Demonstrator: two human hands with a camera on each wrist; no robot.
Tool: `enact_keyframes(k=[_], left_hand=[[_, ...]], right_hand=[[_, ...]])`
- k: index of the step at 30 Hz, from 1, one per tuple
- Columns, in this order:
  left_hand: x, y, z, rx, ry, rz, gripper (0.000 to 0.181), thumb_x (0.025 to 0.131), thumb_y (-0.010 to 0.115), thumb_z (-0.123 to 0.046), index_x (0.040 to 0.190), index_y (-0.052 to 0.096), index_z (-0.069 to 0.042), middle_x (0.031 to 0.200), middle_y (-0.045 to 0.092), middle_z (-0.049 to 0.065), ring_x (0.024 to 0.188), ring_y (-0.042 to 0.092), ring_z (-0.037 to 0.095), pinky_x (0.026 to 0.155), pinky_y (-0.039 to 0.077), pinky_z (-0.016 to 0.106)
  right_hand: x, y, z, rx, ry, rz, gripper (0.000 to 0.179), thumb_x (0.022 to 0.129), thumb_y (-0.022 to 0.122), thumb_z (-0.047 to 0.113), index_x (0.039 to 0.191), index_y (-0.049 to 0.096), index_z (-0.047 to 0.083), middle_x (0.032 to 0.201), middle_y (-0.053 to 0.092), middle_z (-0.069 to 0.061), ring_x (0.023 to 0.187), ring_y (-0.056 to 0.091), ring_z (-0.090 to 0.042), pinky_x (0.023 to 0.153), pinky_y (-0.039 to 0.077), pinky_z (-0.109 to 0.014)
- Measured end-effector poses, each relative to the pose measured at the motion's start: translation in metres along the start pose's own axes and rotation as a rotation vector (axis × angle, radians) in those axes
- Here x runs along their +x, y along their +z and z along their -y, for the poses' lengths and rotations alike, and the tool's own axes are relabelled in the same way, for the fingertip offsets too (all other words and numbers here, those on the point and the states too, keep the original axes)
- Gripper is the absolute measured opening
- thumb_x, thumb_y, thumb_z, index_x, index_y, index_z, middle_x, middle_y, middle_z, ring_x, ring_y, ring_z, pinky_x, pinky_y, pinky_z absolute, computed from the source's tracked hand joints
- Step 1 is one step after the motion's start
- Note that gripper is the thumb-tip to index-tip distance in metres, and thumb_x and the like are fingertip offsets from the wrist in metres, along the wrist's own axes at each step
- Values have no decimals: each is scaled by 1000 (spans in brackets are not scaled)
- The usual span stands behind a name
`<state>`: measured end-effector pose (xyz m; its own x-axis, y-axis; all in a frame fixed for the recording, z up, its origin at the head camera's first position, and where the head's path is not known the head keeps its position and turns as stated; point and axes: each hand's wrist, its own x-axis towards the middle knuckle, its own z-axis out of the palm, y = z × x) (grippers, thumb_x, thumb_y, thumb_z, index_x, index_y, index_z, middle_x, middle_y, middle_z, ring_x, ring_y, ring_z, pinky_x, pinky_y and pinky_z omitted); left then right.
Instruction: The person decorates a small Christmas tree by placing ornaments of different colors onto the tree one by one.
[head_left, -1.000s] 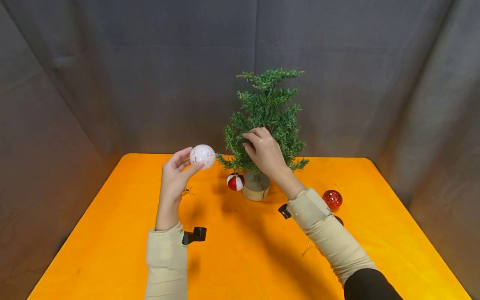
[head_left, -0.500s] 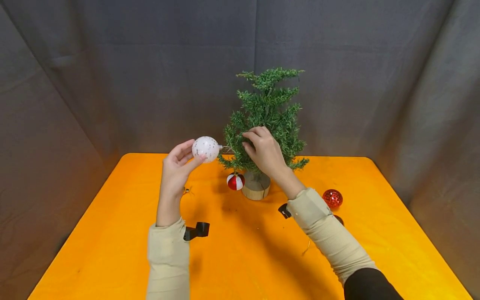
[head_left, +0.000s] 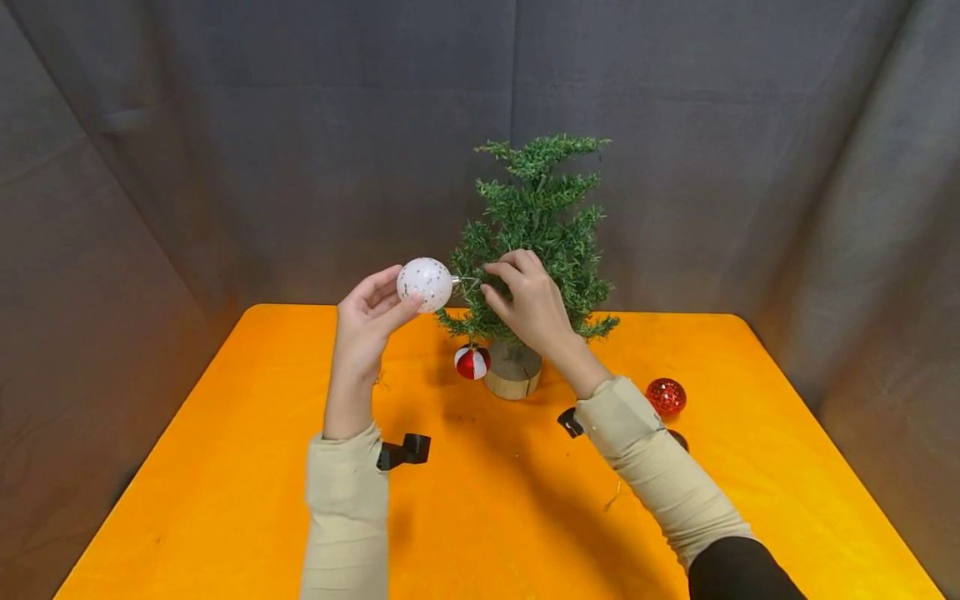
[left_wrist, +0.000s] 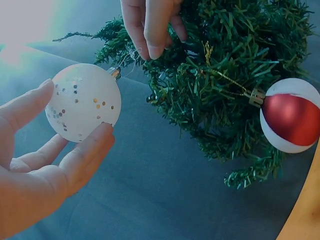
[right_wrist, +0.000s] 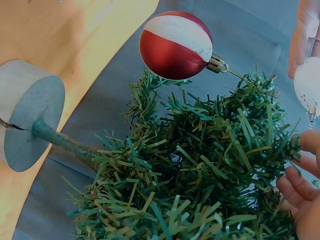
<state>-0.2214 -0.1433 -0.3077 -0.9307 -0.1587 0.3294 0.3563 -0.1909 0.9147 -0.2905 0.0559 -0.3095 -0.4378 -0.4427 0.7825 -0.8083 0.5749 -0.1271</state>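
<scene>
My left hand (head_left: 367,321) holds a white Christmas ball (head_left: 424,284) with gold and silver specks between thumb and fingers, left of the small green Christmas tree (head_left: 536,200). A silver cap and a thin clear loop of string (left_wrist: 133,56) stick out from the ball towards the tree. My right hand (head_left: 531,298) pinches a branch tip on the tree's left side; in the left wrist view its fingertips (left_wrist: 155,51) are right beside the loop. Whether they touch the string I cannot tell. A red-and-white ball (head_left: 472,362) hangs from a lower left branch by a gold string.
The tree stands on a round wooden base (head_left: 513,383) at the back of the orange table (head_left: 465,517). A red ball (head_left: 666,398) lies at the right, with a dark one (head_left: 679,440) partly behind the right sleeve. Grey curtains (head_left: 300,167) enclose the table.
My left hand has moved up and to the right with the white ball, bringing its string loop to the right fingertips. The right hand has stayed almost still at the branch.
</scene>
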Motion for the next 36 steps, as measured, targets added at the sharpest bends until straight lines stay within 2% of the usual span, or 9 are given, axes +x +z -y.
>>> enact_keyframes(k=[9, 16, 20, 25, 29, 36], left_hand=[[0, 5, -1, -84, -9, 5, 44, 81, 60, 7, 122, 46, 9, 110, 52, 16, 94, 56, 22, 75, 50, 31], [0, 8, 1, -140, -34, -8, 41, 82, 57, 9, 121, 45, 11, 108, 52, 15, 94, 55, 22, 75, 50, 32], [-1, 9, 2, -147, -56, -12, 40, 83, 56, 7, 122, 44, 11, 107, 53, 14, 94, 55, 22, 75, 49, 33], [-2, 8, 4, -132, -71, -8, 40, 84, 57, 4, 122, 44, 10, 110, 52, 16, 96, 55, 23, 76, 49, 33], [-3, 7, 7, -125, -86, -7, 40, 84, 58, 3, 122, 45, 10, 112, 52, 18, 97, 55, 24, 76, 49, 34], [-5, 4, 11, -110, -131, -5, 40, 85, 58, 0, 122, 45, 9, 116, 50, 19, 98, 54, 26, 76, 49, 35]], right_hand=[[0, 0, -1, 75, -15, 15, 22, 78, 69, 10, 95, 66, -3, 85, 56, -10, 79, 49, -22, 69, 44, -30], [2, -1, 0, 175, -22, -16, 24, 73, 74, 14, 88, 67, -2, 81, 59, -9, 77, 51, -21, 68, 44, -31], [4, -2, -1, 227, -44, -39, 17, 73, 73, 11, 83, 67, -1, 79, 61, -9, 76, 52, -21, 70, 44, -32], [5, -2, -2, 255, -55, -36, 8, 78, 69, 7, 83, 68, 1, 79, 63, -7, 74, 53, -19, 68, 40, -33], [5, -2, -2, 261, -36, -27, 7, 80, 66, 6, 84, 69, 1, 78, 64, -7, 74, 54, -19, 67, 38, -34], [5, -4, -1, 288, -5, -20, 7, 80, 65, 4, 84, 69, 0, 81, 65, -10, 77, 57, -21, 73, 42, -35]])
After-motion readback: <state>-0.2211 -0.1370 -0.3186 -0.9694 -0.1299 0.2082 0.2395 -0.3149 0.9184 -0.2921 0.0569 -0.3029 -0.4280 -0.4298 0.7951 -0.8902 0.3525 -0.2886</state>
